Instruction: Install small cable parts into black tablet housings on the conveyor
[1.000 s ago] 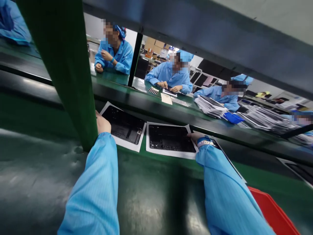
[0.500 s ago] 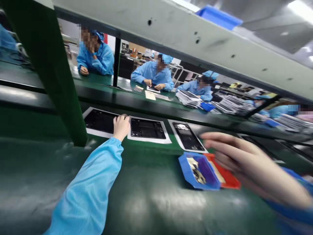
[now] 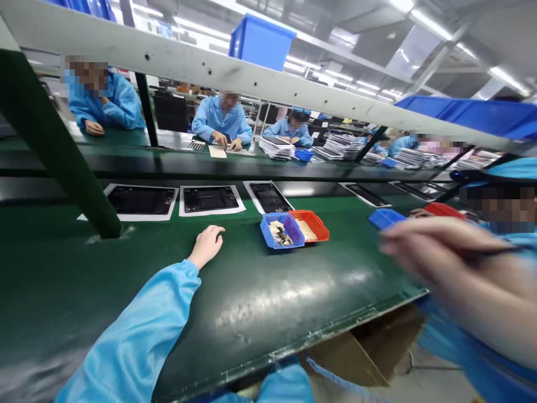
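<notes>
My left hand [image 3: 207, 244] lies on the green bench with its fingers loosely stretched out and nothing in them. Beyond it are flat black tablet-like panels on white sheets: a left panel [image 3: 140, 200], a middle panel [image 3: 210, 198] and a tilted right panel [image 3: 269, 198]. The middle one is nearest and does not touch the hand. My right hand [image 3: 436, 252] is raised at the right, smeared by motion, so whether its fingers hold anything is unclear. Between my hands stand a blue bin [image 3: 294, 239] with small pale and dark pieces and a red bin [image 3: 322, 230] with pale pieces.
A green post [image 3: 62, 140] rises at the left, below a pale overhead rail [image 3: 260, 87]. Close by on the right is a co-worker in a blue cap [image 3: 514, 170]. More people in blue sit across the bench. A cardboard box [image 3: 356, 358] is below the bench edge [image 3: 319, 338].
My left hand has come back from between the left and middle panels onto the bench. My right hand has moved right, away from the bins. The view has turned right.
</notes>
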`<move>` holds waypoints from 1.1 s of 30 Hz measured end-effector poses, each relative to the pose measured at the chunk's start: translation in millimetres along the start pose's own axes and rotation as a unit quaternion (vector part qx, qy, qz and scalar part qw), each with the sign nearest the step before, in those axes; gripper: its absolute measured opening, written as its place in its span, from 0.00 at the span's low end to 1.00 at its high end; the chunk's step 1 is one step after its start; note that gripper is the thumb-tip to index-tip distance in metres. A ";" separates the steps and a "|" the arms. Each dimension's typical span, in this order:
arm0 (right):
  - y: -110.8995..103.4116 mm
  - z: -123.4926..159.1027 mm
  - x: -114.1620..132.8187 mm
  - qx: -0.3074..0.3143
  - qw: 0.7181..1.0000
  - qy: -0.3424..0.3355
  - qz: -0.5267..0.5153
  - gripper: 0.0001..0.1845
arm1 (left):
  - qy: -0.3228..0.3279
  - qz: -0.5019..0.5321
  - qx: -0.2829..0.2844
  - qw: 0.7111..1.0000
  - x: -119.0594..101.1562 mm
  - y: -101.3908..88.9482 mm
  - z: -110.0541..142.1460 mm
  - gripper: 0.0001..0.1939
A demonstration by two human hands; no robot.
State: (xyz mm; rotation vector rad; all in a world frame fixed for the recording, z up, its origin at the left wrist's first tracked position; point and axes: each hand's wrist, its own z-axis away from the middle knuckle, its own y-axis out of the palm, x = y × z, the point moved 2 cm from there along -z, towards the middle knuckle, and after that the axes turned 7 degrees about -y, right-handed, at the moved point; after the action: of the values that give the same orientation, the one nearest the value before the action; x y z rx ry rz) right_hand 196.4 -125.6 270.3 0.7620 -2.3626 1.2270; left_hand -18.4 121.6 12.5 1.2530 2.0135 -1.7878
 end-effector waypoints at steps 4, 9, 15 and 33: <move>75.1 -23.8 -73.8 0.100 0.975 0.115 0.163 0.05 | -0.007 0.049 -0.012 0.999 -3.7 18.0 21.8 0.16; 160.0 -47.3 -170.5 0.165 0.935 0.209 0.235 0.08 | -0.012 0.072 -0.047 0.996 -4.1 31.6 43.7 0.17; 184.0 -46.1 -212.3 0.160 0.909 0.264 0.281 0.16 | -0.011 0.066 -0.059 0.996 -4.2 29.4 54.6 0.17; 161.5 -33.9 -233.7 -0.001 0.989 0.133 0.067 0.10 | -0.023 0.191 -0.065 0.979 -33.0 24.3 64.2 0.13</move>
State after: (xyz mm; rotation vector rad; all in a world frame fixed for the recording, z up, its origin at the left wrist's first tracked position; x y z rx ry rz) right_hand 283.2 47.4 59.8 0.4131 -2.2217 1.2925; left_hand -6.2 47.8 -2.1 1.4256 1.6907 -1.4666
